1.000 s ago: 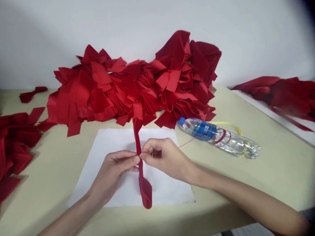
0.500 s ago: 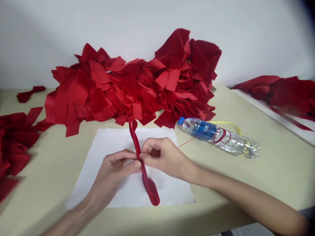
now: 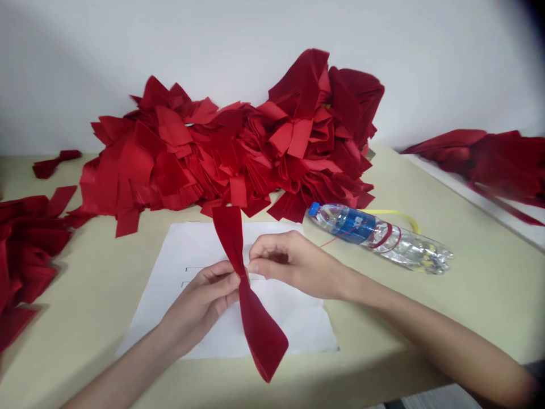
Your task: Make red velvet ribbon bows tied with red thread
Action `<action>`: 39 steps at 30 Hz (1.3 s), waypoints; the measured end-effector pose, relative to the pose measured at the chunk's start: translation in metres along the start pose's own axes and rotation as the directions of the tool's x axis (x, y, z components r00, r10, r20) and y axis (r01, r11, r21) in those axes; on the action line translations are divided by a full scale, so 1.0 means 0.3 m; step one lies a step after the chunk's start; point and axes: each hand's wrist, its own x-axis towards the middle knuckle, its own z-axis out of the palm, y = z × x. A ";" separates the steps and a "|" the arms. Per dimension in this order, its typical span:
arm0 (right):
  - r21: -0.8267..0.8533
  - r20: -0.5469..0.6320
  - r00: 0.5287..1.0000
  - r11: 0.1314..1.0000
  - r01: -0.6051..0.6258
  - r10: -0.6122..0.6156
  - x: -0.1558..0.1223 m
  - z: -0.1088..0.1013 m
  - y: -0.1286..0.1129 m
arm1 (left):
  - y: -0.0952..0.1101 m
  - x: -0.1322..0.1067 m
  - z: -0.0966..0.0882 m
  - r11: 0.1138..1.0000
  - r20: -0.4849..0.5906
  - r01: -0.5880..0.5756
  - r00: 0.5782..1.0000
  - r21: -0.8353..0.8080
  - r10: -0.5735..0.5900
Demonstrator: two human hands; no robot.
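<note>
Pinching the red fabric strip (image 3: 230, 238) at its gathered middle, both hands held it over the white paper sheet (image 3: 157, 318). The left hand (image 3: 200, 301) gripped the strip from the left between thumb and fingers; the right hand (image 3: 289, 264) closed narrowly on the same point from the right. The gathered centre sat between the two hands, with one end rising up and leftward and the other end hanging down and rightward, past the hands. A clear plastic bottle (image 3: 374, 238) with a blue label lay on the surface (image 3: 481, 307) right of the sheet, a yellow ribbon (image 3: 395, 213) behind it. A large heap of red strips (image 3: 221, 153) stood beyond the sheet, with a smaller heap (image 3: 25, 244) to the left and another (image 3: 502, 165) to the right.
</note>
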 end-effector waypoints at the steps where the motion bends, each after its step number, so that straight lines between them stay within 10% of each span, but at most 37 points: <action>1: -0.006 0.015 1.000 1.000 0.011 -0.010 -0.003 -0.007 -0.008 | -0.003 0.001 -0.003 1.000 0.028 0.011 1.000 -0.020 -0.010; 31: -0.140 0.322 0.946 0.987 0.079 -0.030 0.008 -0.065 0.017 | -0.011 -0.011 -0.013 0.999 0.294 0.008 0.956 -0.035 0.002; 39: 0.023 0.549 0.836 1.000 0.009 -0.020 0.000 -0.076 0.044 | -0.003 -0.018 0.031 0.931 0.337 0.294 0.872 0.217 -0.354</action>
